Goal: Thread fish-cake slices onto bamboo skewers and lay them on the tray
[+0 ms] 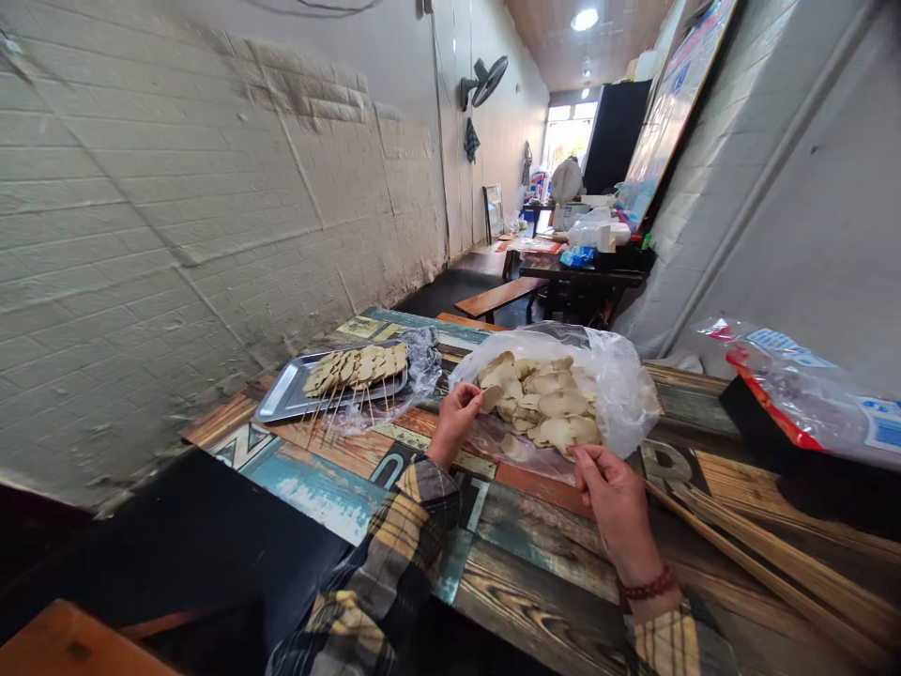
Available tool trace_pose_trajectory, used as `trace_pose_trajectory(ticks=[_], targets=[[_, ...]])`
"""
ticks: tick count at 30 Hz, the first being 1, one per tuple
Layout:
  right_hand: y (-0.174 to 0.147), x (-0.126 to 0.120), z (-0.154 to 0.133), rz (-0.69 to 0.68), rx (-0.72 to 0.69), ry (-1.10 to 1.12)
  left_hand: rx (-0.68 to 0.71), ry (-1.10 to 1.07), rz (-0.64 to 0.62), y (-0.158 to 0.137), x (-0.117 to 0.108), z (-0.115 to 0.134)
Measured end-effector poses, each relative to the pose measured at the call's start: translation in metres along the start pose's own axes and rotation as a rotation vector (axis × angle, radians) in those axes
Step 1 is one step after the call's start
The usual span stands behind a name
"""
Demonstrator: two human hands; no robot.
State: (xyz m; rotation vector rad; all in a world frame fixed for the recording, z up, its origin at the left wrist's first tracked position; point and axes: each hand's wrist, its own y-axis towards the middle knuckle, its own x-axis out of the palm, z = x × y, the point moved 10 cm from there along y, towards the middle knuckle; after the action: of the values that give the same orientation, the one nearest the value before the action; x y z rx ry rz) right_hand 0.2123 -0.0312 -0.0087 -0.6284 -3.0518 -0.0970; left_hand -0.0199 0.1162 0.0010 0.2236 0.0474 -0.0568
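Note:
A heap of thin, pale beige oval slices (556,394) lies on an opened clear plastic bag (619,376) on the table. My left hand (456,422), at the heap's left edge, pinches one pale slice (491,399) between thumb and fingers. At the near right edge of the heap, my right hand (614,498) has thumb and fingertips pinched together; what is between them I cannot make out. To the left, a metal tray (282,394) bears rows of skewered slices (358,366), their sticks pointing towards me. Long bamboo skewers (767,554) lie in a bundle right of my right hand.
The table (542,545) has a patchwork wood-plank print. Crumpled plastic (422,361) sits by the tray's right end. A black container (760,418) with red-and-clear packaging (809,385) stands at the right. Beyond are a wooden bench (499,297) and another cluttered table (591,272). A brick-patterned wall (175,188) runs along the left.

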Motion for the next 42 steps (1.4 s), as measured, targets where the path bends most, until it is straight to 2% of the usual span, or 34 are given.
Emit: trace_pose_trajectory(ticks=[3, 6, 8, 12, 14, 18, 22, 25, 28, 32, 42], targets=[[-0.003, 0.006, -0.002, -0.044, 0.012, 0.038, -0.174, -0.250, -0.124, -0.010, 0.022, -0.010], [-0.004, 0.009, -0.003, -0.065, 0.023, 0.064, -0.215, -0.250, -0.208, -0.017, 0.039, -0.014], [-0.004, 0.010, -0.003, -0.067, 0.030, 0.067, -0.184, -0.144, -0.217, -0.017, 0.042, -0.016], [-0.004, 0.010, 0.000, -0.068, 0.041, 0.035, 0.016, 0.192, -0.206, -0.013, 0.042, -0.009], [-0.003, 0.009, 0.001, -0.064, 0.039, 0.018, 0.080, 0.284, -0.239, -0.014, 0.045, -0.005], [-0.001, 0.009, 0.001, -0.067, 0.016, -0.001, 0.123, 0.408, -0.317, -0.017, 0.052, -0.004], [-0.001, 0.008, 0.004, -0.073, 0.021, -0.031, 0.149, 0.524, -0.304, -0.018, 0.051, -0.003], [0.000, 0.007, 0.006, -0.072, 0.017, -0.047, 0.091, 0.410, -0.210, -0.014, 0.041, -0.004], [0.000, 0.005, 0.007, -0.058, 0.015, -0.048, -0.040, 0.091, -0.133, -0.012, 0.031, -0.011], [0.000, 0.006, 0.009, -0.064, 0.022, -0.057, -0.177, -0.263, -0.123, -0.016, 0.031, -0.015], [-0.002, 0.008, 0.010, -0.095, 0.040, -0.062, -0.261, -0.503, -0.090, -0.018, 0.033, -0.011]])
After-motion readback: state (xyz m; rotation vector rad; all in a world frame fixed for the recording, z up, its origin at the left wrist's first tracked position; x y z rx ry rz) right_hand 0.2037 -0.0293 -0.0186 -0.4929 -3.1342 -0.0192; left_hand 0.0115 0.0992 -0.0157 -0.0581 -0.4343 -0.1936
